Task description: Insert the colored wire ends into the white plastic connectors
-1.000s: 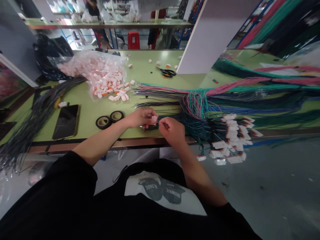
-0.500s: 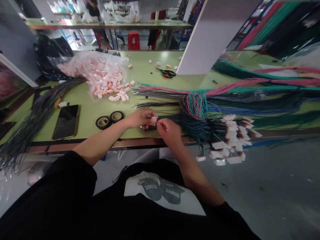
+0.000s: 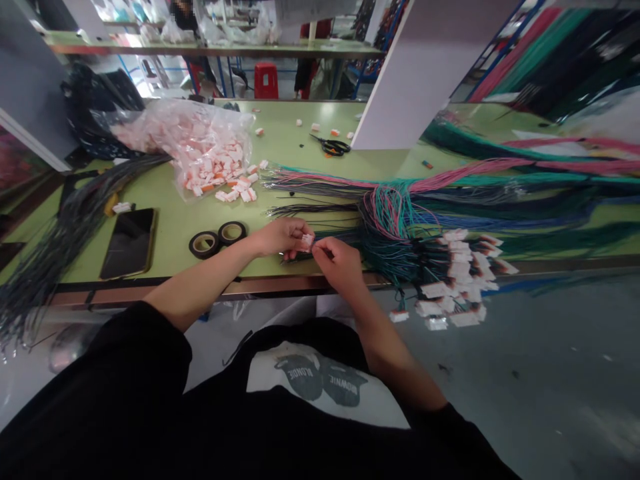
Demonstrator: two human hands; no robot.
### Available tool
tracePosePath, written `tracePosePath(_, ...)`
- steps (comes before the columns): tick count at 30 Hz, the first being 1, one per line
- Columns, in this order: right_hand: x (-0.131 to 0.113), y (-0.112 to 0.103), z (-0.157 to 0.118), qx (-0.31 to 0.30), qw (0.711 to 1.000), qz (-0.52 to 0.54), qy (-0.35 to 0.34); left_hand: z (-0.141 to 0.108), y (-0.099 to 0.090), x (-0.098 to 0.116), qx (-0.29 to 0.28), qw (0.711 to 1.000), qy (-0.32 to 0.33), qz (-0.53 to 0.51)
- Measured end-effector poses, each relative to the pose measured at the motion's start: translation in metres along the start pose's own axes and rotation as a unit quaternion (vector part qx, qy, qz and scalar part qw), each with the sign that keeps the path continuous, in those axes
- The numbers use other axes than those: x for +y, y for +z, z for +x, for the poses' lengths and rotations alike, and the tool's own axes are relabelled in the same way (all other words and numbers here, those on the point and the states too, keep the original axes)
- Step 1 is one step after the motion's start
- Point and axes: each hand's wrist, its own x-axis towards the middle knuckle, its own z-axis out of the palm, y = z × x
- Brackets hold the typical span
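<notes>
My left hand (image 3: pixel 285 237) pinches a small white connector housing (image 3: pixel 307 240) above the front of the green table. Close against it, my right hand (image 3: pixel 339 262) is closed in a pinch on a thin dark wire (image 3: pixel 313 246) at the housing's right side. How far the wire goes into the housing is too small to tell. Wire bundles (image 3: pixel 320 183) in pink, teal, grey and blue lie just behind my hands. To the right, finished-looking white connectors (image 3: pixel 460 267) on wires hang in a cluster over the table edge.
A clear bag of white and orange housings (image 3: pixel 210 140) lies at the back left. Two black tape rolls (image 3: pixel 231 233), a phone (image 3: pixel 129 243) and dark wires (image 3: pixel 85 213) are on the left. Black-handled scissors (image 3: pixel 334 147) rest near a white post (image 3: pixel 400 80). People stand behind the far table.
Both hands keep nearly the same place, still pinching at the housing. The whole view has shifted slightly.
</notes>
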Motion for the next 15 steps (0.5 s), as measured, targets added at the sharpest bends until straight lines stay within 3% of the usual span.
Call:
tracePosePath(4, 0.0, -0.004, -0.001, -0.033, 0.999, 0.004, 0.001, 0.0, -0.001, -0.001, -0.012, 1.0, -0.001, 0.01)
tracePosePath(7, 0.004, -0.019, 0.007, -0.11, 0.994, 0.021, -0.018, -0.002, -0.005, 0.0, -0.036, 0.999, -0.011, 0.016)
tracePosePath(9, 0.01, -0.032, 0.018, -0.106, 0.994, 0.006, -0.021, -0.004, -0.009, 0.001, -0.059, 0.998, -0.017, 0.028)
tracePosePath(12, 0.02, -0.045, 0.041, -0.035, 0.989, -0.14, 0.0, -0.007, -0.015, 0.003, -0.086, 0.995, -0.019, 0.047)
tracePosePath(15, 0.026, -0.043, 0.058, -0.094, 0.939, -0.332, 0.003, -0.008, -0.017, 0.004, -0.098, 0.994, -0.018, 0.05)
